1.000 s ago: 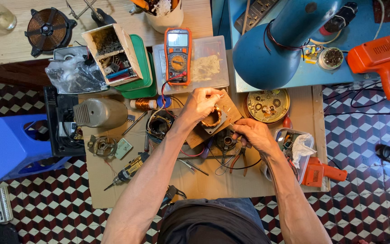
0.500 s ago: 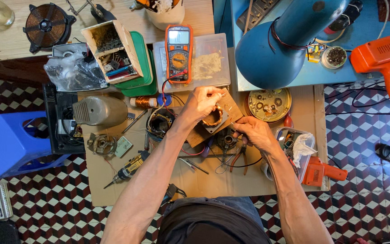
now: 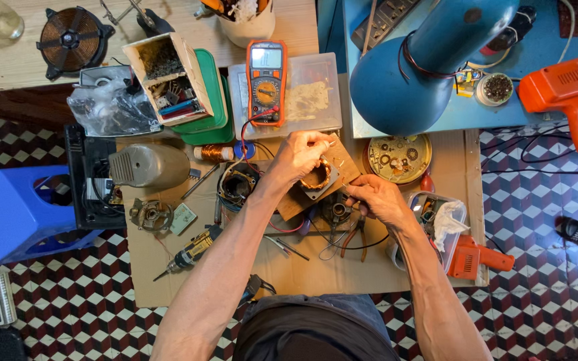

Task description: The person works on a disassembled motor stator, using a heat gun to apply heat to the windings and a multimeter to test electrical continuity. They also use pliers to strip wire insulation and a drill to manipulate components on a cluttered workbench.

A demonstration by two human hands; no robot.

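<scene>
The cardboard-covered worktable (image 3: 188, 281) fills the middle of the view, its near edge at 6 o'clock by the person's lap and its right edge running down past 3 o'clock, with patterned floor tiles (image 3: 550, 281) open beyond both. The bare patch of cardboard at 7 o'clock is the widest free room on the top. At 1 o'clock a big blue lamp shade (image 3: 403, 83) overhangs the far edge, close above the hands. A blue plastic stool (image 3: 8, 214) stands off the left edge at 9 o'clock. A grey motor housing (image 3: 150, 165) lies at 10 o'clock, an orange multimeter (image 3: 266, 80) at 12 on a clear box lid, its red lead trailing down toward the work. At centre a small wooden block (image 3: 296, 200) carries the copper-wound coil (image 3: 316, 179). The left hand (image 3: 297, 157) is curled over the coil from above, fingers closed round its rim, a thin probe sticking out past the fingertips at 1 o'clock. The right hand (image 3: 372, 199), just beside the block at 3 o'clock, is pinched shut; it seems to hold a fine wire or probe tip, though that is too small to tell. Red-handled pliers (image 3: 352, 237) lie just below it at 5 o'clock
</scene>
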